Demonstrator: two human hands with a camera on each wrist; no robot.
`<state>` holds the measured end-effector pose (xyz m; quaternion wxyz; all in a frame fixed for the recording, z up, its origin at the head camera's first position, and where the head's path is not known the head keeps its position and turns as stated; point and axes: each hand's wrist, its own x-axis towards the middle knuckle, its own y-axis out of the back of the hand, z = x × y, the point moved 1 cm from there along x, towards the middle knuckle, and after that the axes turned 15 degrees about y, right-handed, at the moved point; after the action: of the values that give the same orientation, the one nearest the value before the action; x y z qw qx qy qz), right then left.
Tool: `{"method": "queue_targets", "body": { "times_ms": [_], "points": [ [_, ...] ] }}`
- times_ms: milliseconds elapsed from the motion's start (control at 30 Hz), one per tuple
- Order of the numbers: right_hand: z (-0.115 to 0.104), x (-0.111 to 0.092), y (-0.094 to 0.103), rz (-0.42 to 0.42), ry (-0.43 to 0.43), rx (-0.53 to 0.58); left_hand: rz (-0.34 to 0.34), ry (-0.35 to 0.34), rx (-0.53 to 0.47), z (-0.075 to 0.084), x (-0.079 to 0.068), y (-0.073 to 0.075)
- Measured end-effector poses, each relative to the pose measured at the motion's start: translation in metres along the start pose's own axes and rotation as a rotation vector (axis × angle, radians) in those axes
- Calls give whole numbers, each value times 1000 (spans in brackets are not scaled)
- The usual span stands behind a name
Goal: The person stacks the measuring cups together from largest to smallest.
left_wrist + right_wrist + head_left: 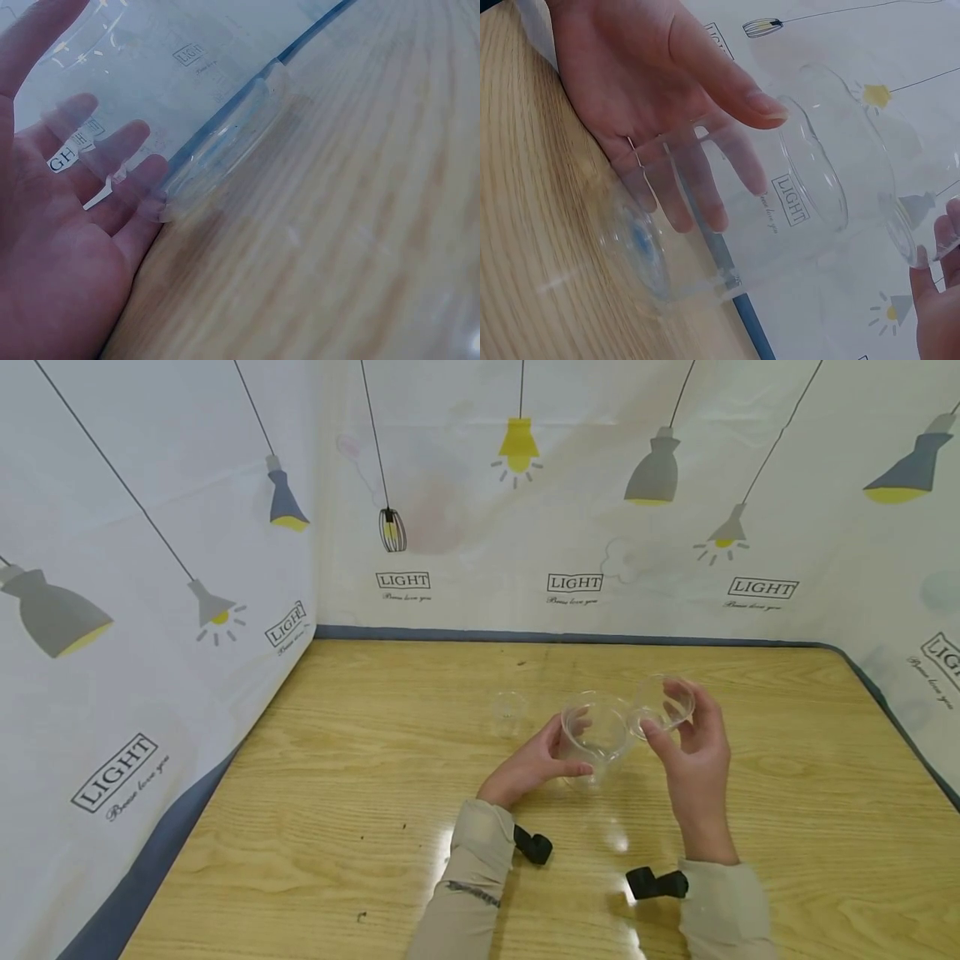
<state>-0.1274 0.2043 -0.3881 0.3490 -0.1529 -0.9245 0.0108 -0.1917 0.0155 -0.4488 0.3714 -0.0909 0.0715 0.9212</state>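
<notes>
In the head view my left hand (534, 762) grips a clear cup (597, 752), thumb on the near side and fingers behind. The left wrist view shows those fingers (124, 161) through the transparent wall, with the cup's rounded base (225, 150) low near the table. My right hand (696, 752) holds a second clear cup (660, 703) at a tilt, its lower end overlapping the first cup's rim in the head view. In the right wrist view the left hand (641, 90) fills the upper left, and the right hand (939, 292) shows at the right edge.
A third, smaller clear cup (510, 714) stands on the wooden table (360, 735) beyond my left hand. White sheets with printed lamps (480, 543) enclose the back and sides. Black camera mounts (534, 845) sit on both wrists, over beige sleeves (480, 852).
</notes>
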Motion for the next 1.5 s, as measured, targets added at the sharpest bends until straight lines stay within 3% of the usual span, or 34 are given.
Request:
{"method": "queue_targets", "body": {
  "times_ms": [433, 733, 1067, 1500],
  "points": [
    [-2, -2, -10, -39, 11, 30, -6, -2, -9, -2, 2, 0],
    [-3, -3, -15, -45, 44, 150, -5, 0, -16, -2, 2, 0],
    [-11, -3, -18, -66, 30, 120, -3, 4, -14, -1, 1, 0],
    [2, -5, -18, -67, 23, 150, -5, 12, -32, -2, 2, 1]
  ]
}}
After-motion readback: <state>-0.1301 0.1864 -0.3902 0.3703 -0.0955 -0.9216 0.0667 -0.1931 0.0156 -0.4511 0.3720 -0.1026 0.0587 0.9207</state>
